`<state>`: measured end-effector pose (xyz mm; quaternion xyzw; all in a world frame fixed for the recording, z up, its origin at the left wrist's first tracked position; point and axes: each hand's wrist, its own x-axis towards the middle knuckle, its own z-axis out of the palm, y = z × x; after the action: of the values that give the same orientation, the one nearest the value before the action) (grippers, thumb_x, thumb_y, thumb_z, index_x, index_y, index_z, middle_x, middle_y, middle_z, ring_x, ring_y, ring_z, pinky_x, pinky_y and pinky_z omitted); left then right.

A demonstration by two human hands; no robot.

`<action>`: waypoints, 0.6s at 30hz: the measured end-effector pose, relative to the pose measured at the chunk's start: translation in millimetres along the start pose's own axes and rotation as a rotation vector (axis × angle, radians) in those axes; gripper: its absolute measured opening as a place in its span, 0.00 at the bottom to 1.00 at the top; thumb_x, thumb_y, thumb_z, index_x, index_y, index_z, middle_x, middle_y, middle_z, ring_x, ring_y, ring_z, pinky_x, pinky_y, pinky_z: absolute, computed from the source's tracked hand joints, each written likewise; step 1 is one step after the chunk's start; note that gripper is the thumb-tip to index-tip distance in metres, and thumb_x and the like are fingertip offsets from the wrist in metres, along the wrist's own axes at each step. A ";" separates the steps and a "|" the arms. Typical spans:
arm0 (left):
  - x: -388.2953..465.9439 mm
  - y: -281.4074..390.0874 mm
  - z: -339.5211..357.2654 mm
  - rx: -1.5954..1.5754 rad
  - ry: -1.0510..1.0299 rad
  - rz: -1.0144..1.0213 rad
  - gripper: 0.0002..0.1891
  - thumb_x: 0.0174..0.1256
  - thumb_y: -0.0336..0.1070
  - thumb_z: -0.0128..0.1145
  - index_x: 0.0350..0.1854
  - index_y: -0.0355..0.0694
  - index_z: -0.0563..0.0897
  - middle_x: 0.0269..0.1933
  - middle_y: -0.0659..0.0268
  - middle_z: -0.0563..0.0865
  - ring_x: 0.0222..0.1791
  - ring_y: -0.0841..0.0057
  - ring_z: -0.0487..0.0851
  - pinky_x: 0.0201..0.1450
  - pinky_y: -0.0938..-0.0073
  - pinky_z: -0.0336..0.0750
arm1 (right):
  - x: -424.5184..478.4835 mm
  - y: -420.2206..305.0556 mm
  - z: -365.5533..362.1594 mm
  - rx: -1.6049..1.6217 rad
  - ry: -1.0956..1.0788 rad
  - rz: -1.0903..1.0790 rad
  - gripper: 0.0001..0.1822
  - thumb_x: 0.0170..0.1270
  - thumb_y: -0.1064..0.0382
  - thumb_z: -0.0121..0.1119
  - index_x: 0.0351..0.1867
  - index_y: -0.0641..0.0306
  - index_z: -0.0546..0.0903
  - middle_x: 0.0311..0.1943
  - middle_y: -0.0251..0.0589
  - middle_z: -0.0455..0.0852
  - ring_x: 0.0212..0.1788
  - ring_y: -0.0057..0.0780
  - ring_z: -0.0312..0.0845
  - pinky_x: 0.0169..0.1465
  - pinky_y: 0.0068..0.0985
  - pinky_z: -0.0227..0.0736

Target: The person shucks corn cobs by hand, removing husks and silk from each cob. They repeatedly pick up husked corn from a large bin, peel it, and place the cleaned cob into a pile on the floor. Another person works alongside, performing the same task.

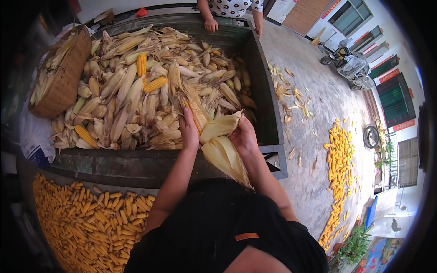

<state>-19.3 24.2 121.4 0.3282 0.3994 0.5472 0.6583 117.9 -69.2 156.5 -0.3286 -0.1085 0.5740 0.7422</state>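
Note:
My left hand (189, 131) grips a partly husked ear of corn (192, 111), its yellow kernels showing along one side. With its fingers closed on a pale corn husk (223, 125), my right hand (245, 134) holds the leaf out to the right of the ear. More loosened husk leaves (225, 158) hang below, between my forearms. Beneath and beyond both hands lies a heap of unhusked corn (119, 82) in a dark metal cart bed (268, 112). A few bare yellow ears (141, 65) rest on top of the heap.
A wicker basket (65, 75) of husks leans at the left beside a white sack (34, 133). Husked corn (92, 221) covers the ground at lower left, and another row (339, 163) lies at right. Another person's hand (211, 25) rests on the cart's far edge. A motor tricycle (353, 65) is parked beyond.

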 end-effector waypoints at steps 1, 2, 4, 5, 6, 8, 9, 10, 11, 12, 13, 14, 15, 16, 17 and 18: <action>15.1 -4.3 -13.4 -0.066 0.027 -0.045 0.35 0.76 0.58 0.42 0.70 0.30 0.62 0.65 0.54 0.72 0.61 0.68 0.73 0.63 0.72 0.68 | -11.0 -5.3 -5.5 0.005 -0.025 0.011 0.14 0.74 0.55 0.50 0.52 0.60 0.77 0.47 0.39 0.85 0.48 0.30 0.83 0.52 0.31 0.80; 25.7 -1.9 -22.7 -0.108 0.111 -0.056 0.35 0.76 0.58 0.42 0.70 0.30 0.61 0.66 0.53 0.71 0.62 0.67 0.73 0.64 0.72 0.67 | -16.3 -8.6 -18.6 -0.012 -0.008 0.013 0.13 0.74 0.54 0.51 0.50 0.58 0.77 0.47 0.38 0.85 0.48 0.32 0.83 0.52 0.32 0.81; 38.8 3.1 -28.7 -0.134 0.248 -0.036 0.36 0.76 0.59 0.41 0.71 0.30 0.59 0.67 0.51 0.70 0.64 0.66 0.72 0.64 0.71 0.66 | -35.1 -9.1 -26.2 -0.007 -0.137 0.003 0.10 0.75 0.56 0.50 0.44 0.58 0.76 0.36 0.31 0.80 0.37 0.23 0.77 0.42 0.23 0.74; 42.3 4.9 -28.4 -0.118 0.295 -0.014 0.37 0.76 0.59 0.41 0.71 0.30 0.59 0.67 0.51 0.70 0.64 0.65 0.72 0.65 0.71 0.66 | -35.5 -5.8 -43.1 0.036 -0.296 -0.009 0.08 0.75 0.57 0.50 0.42 0.58 0.76 0.32 0.29 0.77 0.33 0.20 0.72 0.39 0.19 0.70; 43.2 6.9 -29.5 -0.102 0.346 0.009 0.37 0.76 0.60 0.41 0.72 0.30 0.59 0.68 0.50 0.70 0.65 0.65 0.71 0.65 0.70 0.66 | -39.0 -6.7 -44.4 -0.033 -0.307 0.029 0.08 0.76 0.58 0.49 0.42 0.58 0.75 0.32 0.28 0.76 0.32 0.19 0.69 0.38 0.18 0.67; 37.6 5.4 -27.1 0.041 0.287 0.100 0.37 0.76 0.60 0.39 0.72 0.29 0.58 0.68 0.50 0.69 0.66 0.64 0.70 0.66 0.69 0.65 | -44.1 -9.3 -45.0 -0.172 -0.328 0.103 0.08 0.76 0.59 0.48 0.41 0.59 0.75 0.30 0.27 0.73 0.30 0.17 0.64 0.36 0.16 0.61; 33.7 3.8 -21.9 0.110 0.249 0.142 0.37 0.76 0.60 0.39 0.72 0.29 0.58 0.68 0.50 0.69 0.66 0.64 0.70 0.66 0.69 0.64 | -44.0 -15.9 -42.1 -0.438 -0.257 0.082 0.09 0.76 0.59 0.48 0.41 0.60 0.75 0.31 0.27 0.73 0.31 0.16 0.64 0.37 0.16 0.62; 29.9 4.2 -17.3 0.248 0.228 0.231 0.36 0.77 0.59 0.37 0.68 0.26 0.63 0.64 0.49 0.73 0.62 0.62 0.73 0.64 0.68 0.66 | -40.7 -23.5 -36.5 -0.697 -0.182 0.058 0.09 0.77 0.58 0.47 0.42 0.60 0.75 0.32 0.27 0.74 0.32 0.16 0.65 0.37 0.16 0.63; 24.4 5.2 -15.3 0.274 0.175 0.238 0.35 0.77 0.59 0.36 0.65 0.26 0.65 0.62 0.49 0.75 0.60 0.62 0.74 0.62 0.67 0.66 | -36.0 -29.7 -31.6 -0.955 -0.100 0.033 0.10 0.77 0.58 0.47 0.42 0.61 0.75 0.32 0.27 0.74 0.33 0.15 0.66 0.38 0.16 0.63; 15.4 12.0 -8.2 0.299 0.110 0.240 0.34 0.78 0.59 0.36 0.63 0.25 0.68 0.59 0.49 0.77 0.57 0.62 0.75 0.61 0.67 0.67 | -31.2 -35.9 -29.5 -1.052 -0.108 -0.034 0.12 0.77 0.56 0.47 0.46 0.64 0.75 0.36 0.29 0.76 0.36 0.15 0.68 0.41 0.16 0.66; 9.3 15.1 -2.9 0.322 0.054 0.247 0.34 0.78 0.59 0.35 0.61 0.25 0.70 0.56 0.49 0.78 0.55 0.62 0.76 0.59 0.66 0.67 | -24.8 -39.6 -18.2 -1.060 -0.120 -0.097 0.13 0.77 0.57 0.48 0.48 0.64 0.75 0.37 0.30 0.77 0.38 0.15 0.70 0.43 0.17 0.67; 8.3 7.4 0.3 0.340 0.081 0.262 0.32 0.79 0.57 0.35 0.53 0.25 0.75 0.48 0.51 0.82 0.48 0.63 0.78 0.54 0.66 0.69 | -17.7 -39.2 -2.3 -1.068 -0.133 -0.160 0.13 0.76 0.57 0.49 0.50 0.65 0.75 0.38 0.31 0.78 0.39 0.16 0.71 0.45 0.17 0.68; 7.2 -0.8 -0.9 0.378 0.021 0.222 0.32 0.79 0.57 0.34 0.52 0.26 0.75 0.47 0.52 0.82 0.47 0.63 0.78 0.54 0.66 0.70 | -9.4 -36.4 12.7 -1.076 -0.150 -0.222 0.14 0.76 0.57 0.50 0.52 0.66 0.75 0.40 0.31 0.79 0.41 0.16 0.72 0.47 0.18 0.69; 4.0 -7.8 -1.7 0.415 -0.044 0.178 0.32 0.79 0.56 0.34 0.52 0.26 0.76 0.46 0.52 0.82 0.46 0.63 0.79 0.53 0.66 0.70 | -0.6 -32.5 22.3 -1.118 -0.157 -0.283 0.15 0.75 0.58 0.52 0.54 0.66 0.74 0.42 0.32 0.79 0.43 0.17 0.73 0.50 0.19 0.70; 0.7 -14.7 -2.8 0.452 -0.109 0.136 0.31 0.79 0.56 0.34 0.51 0.27 0.76 0.44 0.53 0.83 0.45 0.63 0.79 0.52 0.66 0.71 | 7.0 -27.7 32.0 -1.160 -0.164 -0.344 0.16 0.74 0.60 0.53 0.56 0.67 0.74 0.43 0.33 0.80 0.45 0.18 0.73 0.52 0.20 0.70; -13.6 -1.5 13.7 0.377 -0.138 0.256 0.30 0.79 0.55 0.33 0.49 0.28 0.78 0.41 0.56 0.84 0.42 0.64 0.80 0.49 0.66 0.72 | 13.3 -22.1 43.1 -1.131 -0.157 -0.339 0.17 0.72 0.61 0.57 0.56 0.66 0.74 0.45 0.34 0.80 0.47 0.19 0.74 0.53 0.22 0.71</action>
<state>-7.5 10.6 128.7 0.5297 0.4036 0.5182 0.5366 116.2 -44.0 199.9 -0.6077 -0.5027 0.3231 0.5231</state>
